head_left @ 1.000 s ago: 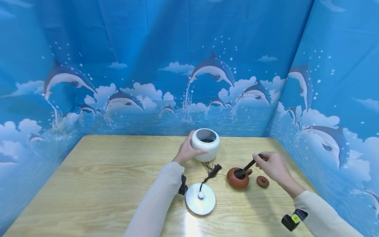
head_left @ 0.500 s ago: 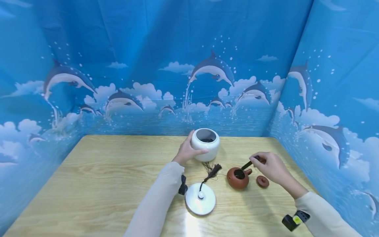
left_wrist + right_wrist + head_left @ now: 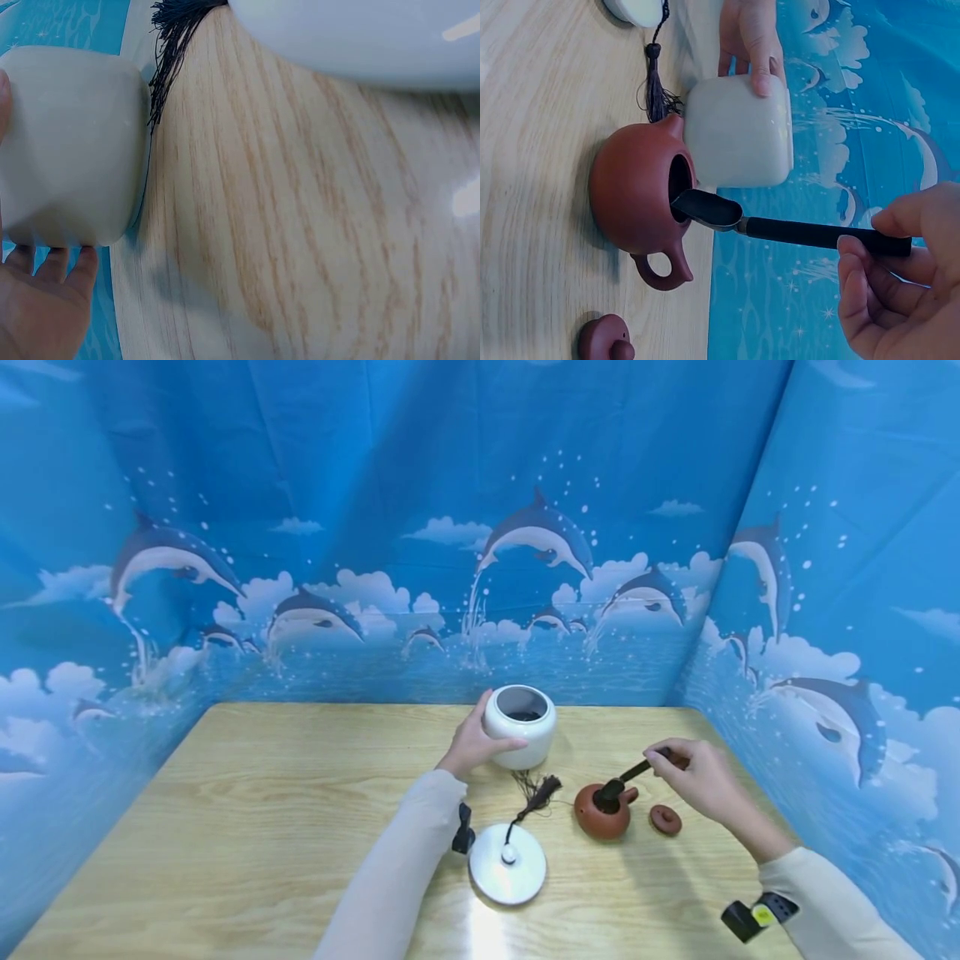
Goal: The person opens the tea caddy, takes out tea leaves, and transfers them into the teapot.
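Observation:
With thumb and fingers my right hand (image 3: 900, 277) pinches the handle of a black tea scoop (image 3: 795, 231). The scoop's tip dips into the round mouth of a reddish-brown clay teapot (image 3: 630, 187). In the head view the teapot (image 3: 600, 822) stands on the table, right of centre. My left hand (image 3: 474, 745) holds a white ceramic jar (image 3: 528, 742) by its left side, thumb across the front. Dark contents show inside the jar, too small to identify. The left wrist view shows the jar's wall (image 3: 75, 150) with fingertips against it.
The white jar lid (image 3: 508, 872) with its dark tassel (image 3: 540, 795) lies in front of the jar. Just right of the teapot rests its small clay lid (image 3: 665, 819). A dolphin-printed blue curtain (image 3: 360, 568) closes off the back and sides of the wooden table (image 3: 262, 827).
The scoop has lifted, dipped lower and lifted again over the teapot's mouth, its head turning. My right hand has shifted slightly right. My left hand and the jar stay put.

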`<state>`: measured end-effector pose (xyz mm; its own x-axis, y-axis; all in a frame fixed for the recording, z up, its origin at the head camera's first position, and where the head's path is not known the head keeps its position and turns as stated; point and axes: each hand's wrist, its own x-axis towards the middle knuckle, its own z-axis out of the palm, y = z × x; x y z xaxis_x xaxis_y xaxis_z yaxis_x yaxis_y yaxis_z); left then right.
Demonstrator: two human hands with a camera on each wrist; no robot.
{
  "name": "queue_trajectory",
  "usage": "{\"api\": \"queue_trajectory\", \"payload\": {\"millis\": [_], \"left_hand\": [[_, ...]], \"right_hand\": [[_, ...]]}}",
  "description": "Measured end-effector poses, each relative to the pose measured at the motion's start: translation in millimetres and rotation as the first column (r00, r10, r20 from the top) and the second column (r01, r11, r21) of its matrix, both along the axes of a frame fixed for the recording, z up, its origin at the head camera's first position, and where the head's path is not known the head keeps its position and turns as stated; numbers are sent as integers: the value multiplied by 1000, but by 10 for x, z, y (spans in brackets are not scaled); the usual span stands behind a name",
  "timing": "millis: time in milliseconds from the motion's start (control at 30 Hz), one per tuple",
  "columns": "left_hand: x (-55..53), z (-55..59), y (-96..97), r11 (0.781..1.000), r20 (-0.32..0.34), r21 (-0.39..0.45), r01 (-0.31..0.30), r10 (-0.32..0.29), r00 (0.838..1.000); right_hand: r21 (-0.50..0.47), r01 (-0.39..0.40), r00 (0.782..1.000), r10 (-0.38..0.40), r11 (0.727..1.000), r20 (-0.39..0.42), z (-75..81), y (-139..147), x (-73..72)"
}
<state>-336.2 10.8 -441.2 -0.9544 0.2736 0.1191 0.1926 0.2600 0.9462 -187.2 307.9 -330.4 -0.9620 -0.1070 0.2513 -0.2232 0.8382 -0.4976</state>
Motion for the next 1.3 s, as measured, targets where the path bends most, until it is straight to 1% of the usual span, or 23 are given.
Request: {"api": "queue_trajectory", "payload": {"millis": [100,200,267,333,367,400,433,467,533,567,600,633,667,700,767,833,900,933,1000,1100,1233,1267,1300], "left_hand": [[-3,-3,-6,1000,3,1,-1,1,1000],[-6,-4,-8,1000,7,-1,-3,3,1000],[-5,-5,-8,1000,12,-3,-4,4,1000],[-6,-6,-7,1000,14,-3,-7,7,1000],[-7,-5,-6,1000,14,-4,-8,8,1000],[-5,-2,-5,1000,12,-4,-9,9,1000],[-5,-1,-4,1000,11,-3,-11,11,1000],[-6,-1,-2,1000,8,-3,-13,13,1000],[-8,0,1,1000,4,-2,-13,13,1000],[-9,-1,3,1000,1,-3,-12,12,1000],[-8,-1,2,1000,1,-3,-12,12,1000],[-9,-2,3,1000,0,-3,-11,11,1000],[-8,0,4,1000,-3,-2,-9,9,1000],[-6,1,3,1000,-5,-2,-8,8,1000],[-1,7,4,1000,-11,-2,-8,8,1000],[5,16,6,1000,-16,-3,-9,9,1000],[12,22,8,1000,-13,-5,-11,11,1000],[15,26,10,1000,-9,-7,-13,13,1000],[23,30,11,1000,-2,-10,-14,14,1000],[38,38,13,1000,4,-9,-14,14,1000],[46,40,11,1000,-1,-8,-13,13,1000],[45,39,10,1000,1,-10,-12,12,1000],[43,36,9,1000,1,-10,-12,12,1000]], "right_hand": [[-28,32,999,-31,999,23,7,39,-10],[-121,78,995,-69,990,77,-2,105,-27],[-202,117,988,-93,972,125,-18,164,-42],[-292,156,979,-108,944,175,-48,237,-64],[-339,171,975,-109,925,196,-67,276,-75],[-390,184,971,-105,902,215,-90,318,-88],[-450,195,966,-93,872,239,-115,361,-100],[-515,207,963,-80,832,258,-142,404,-112],[-635,225,956,-43,739,290,-196,487,-123],[-687,236,953,-24,687,303,-221,525,-125],[-729,252,948,-10,637,319,-247,561,-126],[-760,267,943,2,593,333,-272,594,-127],[-779,280,939,10,561,345,-296,623,-126],[-791,289,935,18,539,354,-321,651,-126],[-803,316,925,24,506,379,-372,702,-131],[-806,335,918,23,488,396,-435,748,-140],[-805,349,913,21,479,408,-507,790,-151],[-801,358,909,17,480,417,-548,813,-158],[-800,365,906,14,475,422,-634,852,-171],[-810,373,904,20,452,428,-763,914,-194],[-818,370,903,35,440,428,-909,986,-213],[-812,368,904,31,453,427,-941,1002,-218],[-798,367,904,20,478,427,-974,1014,-220]]}}
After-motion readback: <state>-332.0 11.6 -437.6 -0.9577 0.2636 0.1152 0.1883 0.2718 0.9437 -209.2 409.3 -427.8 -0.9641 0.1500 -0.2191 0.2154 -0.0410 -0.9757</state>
